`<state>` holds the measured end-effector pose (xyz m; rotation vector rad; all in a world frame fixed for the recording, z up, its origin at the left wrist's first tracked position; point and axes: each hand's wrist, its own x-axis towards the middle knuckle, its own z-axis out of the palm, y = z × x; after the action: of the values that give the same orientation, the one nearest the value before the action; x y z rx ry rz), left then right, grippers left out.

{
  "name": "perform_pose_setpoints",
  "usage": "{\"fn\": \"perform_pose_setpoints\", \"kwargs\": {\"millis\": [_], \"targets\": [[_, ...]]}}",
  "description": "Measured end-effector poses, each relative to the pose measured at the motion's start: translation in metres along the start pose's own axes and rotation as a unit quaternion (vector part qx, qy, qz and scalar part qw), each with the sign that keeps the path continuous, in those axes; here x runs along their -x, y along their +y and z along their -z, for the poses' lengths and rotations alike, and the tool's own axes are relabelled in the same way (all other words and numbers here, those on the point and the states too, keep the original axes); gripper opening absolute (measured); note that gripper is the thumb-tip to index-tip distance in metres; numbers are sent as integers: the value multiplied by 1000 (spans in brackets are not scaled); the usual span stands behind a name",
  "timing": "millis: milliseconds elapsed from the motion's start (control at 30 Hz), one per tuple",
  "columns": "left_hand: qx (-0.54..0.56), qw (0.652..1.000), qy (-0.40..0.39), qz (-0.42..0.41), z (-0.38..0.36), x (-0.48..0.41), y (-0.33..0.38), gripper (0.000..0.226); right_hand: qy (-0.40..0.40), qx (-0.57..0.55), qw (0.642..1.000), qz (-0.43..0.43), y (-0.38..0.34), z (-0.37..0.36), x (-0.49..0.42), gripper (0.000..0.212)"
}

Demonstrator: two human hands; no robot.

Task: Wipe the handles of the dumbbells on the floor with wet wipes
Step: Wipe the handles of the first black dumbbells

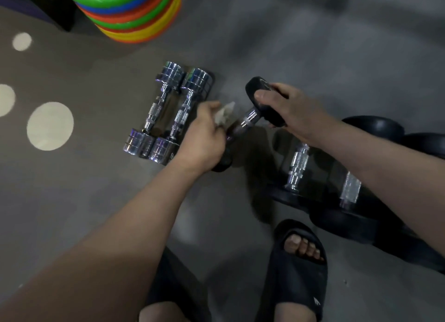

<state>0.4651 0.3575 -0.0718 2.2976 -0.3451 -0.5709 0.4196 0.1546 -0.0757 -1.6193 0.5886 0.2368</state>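
Near the middle of the smooth grey floor (313,44), a black-ended dumbbell (262,105) stands tilted: its lower head rests on the floor beside the left wrist and its upper head is raised. The right hand (291,109) grips that upper head, a matt black disc, with fingers curled over its rim. The left hand (204,133) is closed round the bright, partly knurled metal handle (246,120), pinching a crumpled, pale wet wipe (225,113) against it; I cannot tell how much of the handle the wipe covers.

Just to the left lie two chrome dumbbells (196,79), side by side and touching, mirror-polished, with stepped cylindrical heads and knurled grips. To the right I see two more black dumbbells (298,165) lying together, their round heads dull and dark, their handles silvery and cross-hatched.

Floor and room: the grey surface gives way at left to a brown area marked with pale round spots (50,126). At the top edge a stack of glossy plastic rings (134,11) — green, blue, orange, yellow — sits on the floor. Below, a foot in a black open-toed slide sandal (298,268) is planted near the black dumbbells.
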Motion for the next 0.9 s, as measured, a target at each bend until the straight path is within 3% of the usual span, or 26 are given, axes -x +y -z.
{"fn": "perform_pose_setpoints", "kwargs": {"millis": [133, 233, 300, 333, 467, 567, 700, 767, 900], "targets": [[18, 996, 86, 6, -9, -5, 15, 21, -2, -9, 1000, 7, 3, -1, -2, 56], [-35, 996, -16, -80, -28, 8, 21, 42, 6, -10, 1000, 11, 6, 0, -2, 52], [-22, 992, -94, -85, -32, 18, 18, 62, 3, -18, 1000, 7, 7, 1, -1, 52], [-9, 992, -104, -75, -31, 21, 16, 60, 0, -17, 1000, 4, 8, 2, 0, 51], [9, 993, -22, -115, -24, 21, 3, 43, -9, 15, 1000, 7, 8, 2, -1, 47], [-17, 992, -21, -120, -27, 10, 4, 48, 4, 28, 999, 19, 5, -3, -1, 50], [-52, 990, 3, -133, -42, -2, 21, 28, 12, 32, 999, 19, 5, -4, 2, 55], [-40, 987, -14, -152, -39, 0, 12, 35, -3, 27, 1000, 7, 8, 0, 3, 52], [-142, 977, -46, -152, -25, 7, -13, 47, -5, 27, 1000, 0, 12, 6, 4, 47]]}}
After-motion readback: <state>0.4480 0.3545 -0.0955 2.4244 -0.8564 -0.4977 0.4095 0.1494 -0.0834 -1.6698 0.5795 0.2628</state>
